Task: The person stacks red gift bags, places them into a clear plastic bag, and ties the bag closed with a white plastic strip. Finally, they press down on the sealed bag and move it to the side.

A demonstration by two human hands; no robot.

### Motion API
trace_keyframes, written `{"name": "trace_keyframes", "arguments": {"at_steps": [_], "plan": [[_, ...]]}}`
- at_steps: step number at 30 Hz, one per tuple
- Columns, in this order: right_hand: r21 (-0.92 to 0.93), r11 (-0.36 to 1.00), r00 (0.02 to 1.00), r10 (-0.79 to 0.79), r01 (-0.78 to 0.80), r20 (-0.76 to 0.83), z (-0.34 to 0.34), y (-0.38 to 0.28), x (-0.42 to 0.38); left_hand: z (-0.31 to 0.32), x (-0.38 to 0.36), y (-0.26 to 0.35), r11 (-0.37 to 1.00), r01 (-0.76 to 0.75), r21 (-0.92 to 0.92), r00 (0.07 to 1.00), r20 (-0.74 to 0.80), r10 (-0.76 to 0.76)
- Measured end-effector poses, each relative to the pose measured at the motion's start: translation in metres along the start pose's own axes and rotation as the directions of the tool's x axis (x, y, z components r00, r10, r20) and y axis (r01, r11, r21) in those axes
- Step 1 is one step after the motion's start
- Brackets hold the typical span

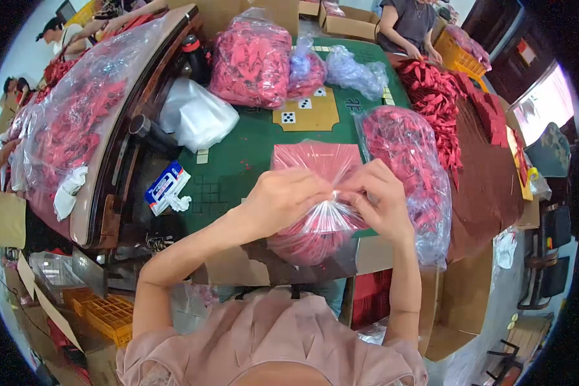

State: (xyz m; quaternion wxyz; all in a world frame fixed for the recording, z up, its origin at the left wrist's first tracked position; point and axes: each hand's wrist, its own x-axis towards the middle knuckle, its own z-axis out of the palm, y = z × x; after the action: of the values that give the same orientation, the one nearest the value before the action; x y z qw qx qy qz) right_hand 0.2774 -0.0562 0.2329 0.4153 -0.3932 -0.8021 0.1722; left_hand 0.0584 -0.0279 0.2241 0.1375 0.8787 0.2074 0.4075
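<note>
Both hands meet at the gathered neck of a clear plastic bag (312,241) filled with red pieces, at the near edge of the green table. My left hand (293,196) is closed on the bunched plastic from the left. From the right, my right hand (381,201) pinches the same gathered plastic, its fingertips close to the left ones. A flat red box or packet (318,156) lies just behind the hands, partly hidden by them. Close to my right hand, another clear bag of red pieces (405,148) rests on the table.
Further back stand a full bag of red ribbons (251,61) and crumpled clear plastic (354,69). White plastic bags (196,116), a dark cup (151,134) and a blue tissue pack (167,186) lie left. A person (410,29) handles red ribbons (431,96) at back right.
</note>
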Motion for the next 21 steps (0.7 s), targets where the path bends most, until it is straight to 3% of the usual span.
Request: {"name": "trace_keyframes", "arguments": {"at_steps": [3, 7, 13, 14, 16, 17, 18, 19, 21], "plan": [[0.017, 0.993, 0.993, 0.117, -0.117, 0.021, -0.006, 0.008, -0.009, -0.011, -0.006, -0.01, 0.995, 0.094, 0.016, 0.991, -0.094, -0.092], [0.064, 0.992, 0.994, 0.107, -0.108, 0.019, -0.002, 0.009, -0.012, -0.023, -0.011, -0.006, 0.981, 0.193, 0.029, 0.978, -0.082, -0.19], [0.058, 0.985, 0.986, 0.159, -0.162, 0.052, -0.001, 0.003, -0.014, -0.026, -0.022, -0.003, 0.974, 0.222, 0.042, 0.972, -0.088, -0.218], [0.083, 0.98, 0.983, 0.176, -0.181, 0.059, -0.003, 0.004, -0.016, -0.025, -0.025, -0.005, 0.976, 0.219, 0.01, 0.973, -0.075, -0.218], [0.128, 0.963, 0.966, 0.248, -0.237, -0.079, -0.003, 0.0, -0.021, -0.03, -0.029, -0.007, 0.951, 0.289, -0.113, 0.94, -0.156, -0.304], [0.156, 0.956, 0.953, 0.269, -0.247, -0.141, -0.008, 0.007, -0.028, -0.036, -0.032, -0.014, 0.945, 0.293, -0.147, 0.912, -0.254, -0.323], [0.299, 0.908, 0.903, 0.366, -0.294, -0.225, -0.005, 0.015, -0.034, -0.039, -0.042, -0.029, 0.906, 0.345, -0.247, 0.858, -0.308, -0.411], [0.438, 0.84, 0.836, 0.468, -0.32, -0.287, -0.004, 0.022, -0.036, -0.046, -0.042, -0.029, 0.744, 0.489, -0.455, 0.727, -0.259, -0.636], [0.344, 0.857, 0.84, 0.479, -0.384, -0.255, -0.01, 0.029, -0.033, -0.037, -0.049, -0.055, 0.618, 0.47, -0.63, 0.642, -0.237, -0.729]]}}
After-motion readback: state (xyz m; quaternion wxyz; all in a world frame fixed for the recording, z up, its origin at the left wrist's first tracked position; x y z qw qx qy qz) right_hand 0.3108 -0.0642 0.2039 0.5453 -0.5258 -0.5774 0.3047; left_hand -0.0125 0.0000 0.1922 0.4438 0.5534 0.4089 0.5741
